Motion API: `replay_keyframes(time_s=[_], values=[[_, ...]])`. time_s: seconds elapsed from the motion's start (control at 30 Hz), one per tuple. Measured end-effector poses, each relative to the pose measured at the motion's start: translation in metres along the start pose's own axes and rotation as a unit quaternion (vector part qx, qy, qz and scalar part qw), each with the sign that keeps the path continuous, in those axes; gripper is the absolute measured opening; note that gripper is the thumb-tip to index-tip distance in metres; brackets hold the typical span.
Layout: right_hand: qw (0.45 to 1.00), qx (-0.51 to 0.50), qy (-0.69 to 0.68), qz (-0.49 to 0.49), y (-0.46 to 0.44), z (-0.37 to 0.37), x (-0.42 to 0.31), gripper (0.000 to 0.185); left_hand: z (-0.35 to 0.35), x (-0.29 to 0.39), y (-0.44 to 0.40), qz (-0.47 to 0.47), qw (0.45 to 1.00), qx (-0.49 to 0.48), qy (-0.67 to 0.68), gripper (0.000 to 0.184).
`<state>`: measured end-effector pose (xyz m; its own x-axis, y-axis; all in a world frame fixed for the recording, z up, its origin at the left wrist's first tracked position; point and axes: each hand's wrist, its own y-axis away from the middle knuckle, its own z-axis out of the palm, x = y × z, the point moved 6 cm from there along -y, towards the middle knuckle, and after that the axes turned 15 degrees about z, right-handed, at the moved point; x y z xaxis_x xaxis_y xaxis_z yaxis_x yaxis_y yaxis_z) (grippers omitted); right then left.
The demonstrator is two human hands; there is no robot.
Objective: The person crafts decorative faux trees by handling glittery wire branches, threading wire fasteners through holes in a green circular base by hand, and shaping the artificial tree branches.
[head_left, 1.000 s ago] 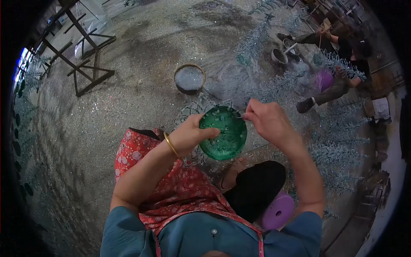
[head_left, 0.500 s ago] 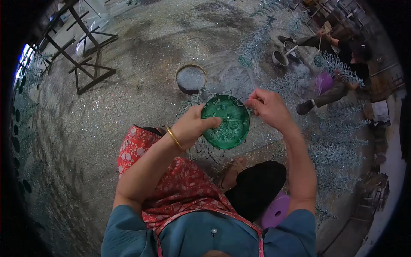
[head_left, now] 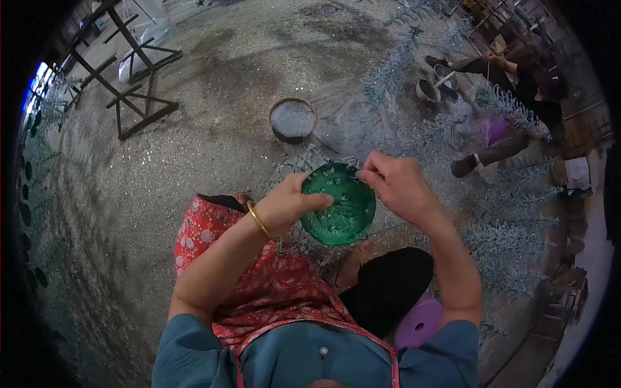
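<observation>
Now green disc under left thumb

Dim, greyish light fills the frame, with a small blue-white glare at the upper left edge. Countless specks glint across the floor, and the green disc at centre carries pale highlights. The upper right, around a seated person, is dark and soft in detail. Fisheye distortion bends the outer parts, and black fills the corners.
</observation>
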<state>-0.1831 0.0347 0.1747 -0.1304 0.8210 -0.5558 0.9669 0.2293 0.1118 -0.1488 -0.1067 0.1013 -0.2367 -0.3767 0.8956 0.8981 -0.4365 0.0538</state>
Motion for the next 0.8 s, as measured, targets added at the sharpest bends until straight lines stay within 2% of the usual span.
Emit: replay_keyframes(time_s=[0.2, 0.37, 0.47, 0.5, 0.53, 0.6, 0.63, 0.67, 0.7, 0.77, 0.8], values=[[0.999, 0.007, 0.044, 0.013, -0.007, -0.004, -0.005, 0.018, 0.004, 0.0, 0.0, 0.012, 1.0, 0.007, 0.004, 0.028], [0.998, -0.055, -0.026, 0.03, -0.015, -0.005, 0.014, 0.014, 0.008, 0.001, -0.003, 0.009, 1.0, -0.01, 0.02, 0.028], [0.995, -0.076, -0.034, 0.058, -0.015, -0.005, 0.024, 0.013, 0.006, 0.003, 0.0, -0.005, 1.0, -0.02, -0.019, 0.028], [0.991, 0.082, 0.084, 0.069, -0.027, -0.039, 0.057, 0.014, 0.001, 0.002, 0.005, -0.028, 0.999, -0.001, 0.015, 0.027], [0.948, 0.237, 0.197, 0.081, -0.03, -0.08, 0.096, 0.015, -0.003, -0.001, 0.009, -0.054, 0.997, 0.018, 0.048, 0.026], [0.949, 0.184, 0.018, 0.256, -0.017, -0.135, 0.141, 0.016, -0.007, 0.004, -0.004, -0.018, 0.999, 0.023, 0.039, 0.026], [0.952, 0.171, 0.016, 0.255, -0.02, -0.124, 0.132, 0.016, -0.011, 0.0, 0.004, -0.011, 0.999, 0.035, 0.034, 0.026], [0.958, 0.093, -0.044, 0.267, -0.007, -0.096, 0.127, 0.016, -0.005, -0.013, 0.016, -0.038, 0.998, 0.037, 0.041, 0.026], [0.962, 0.04, -0.106, 0.25, -0.014, -0.081, 0.109, 0.016, -0.007, -0.01, 0.009, -0.024, 0.999, 0.03, 0.032, 0.026], [0.979, -0.011, -0.173, 0.105, -0.017, -0.037, 0.07, 0.015, -0.007, -0.005, -0.002, -0.002, 1.0, 0.018, 0.022, 0.025], [0.976, -0.028, -0.197, 0.088, -0.016, -0.019, 0.058, 0.017, -0.003, 0.0, -0.003, -0.01, 0.999, 0.033, 0.035, 0.023]])
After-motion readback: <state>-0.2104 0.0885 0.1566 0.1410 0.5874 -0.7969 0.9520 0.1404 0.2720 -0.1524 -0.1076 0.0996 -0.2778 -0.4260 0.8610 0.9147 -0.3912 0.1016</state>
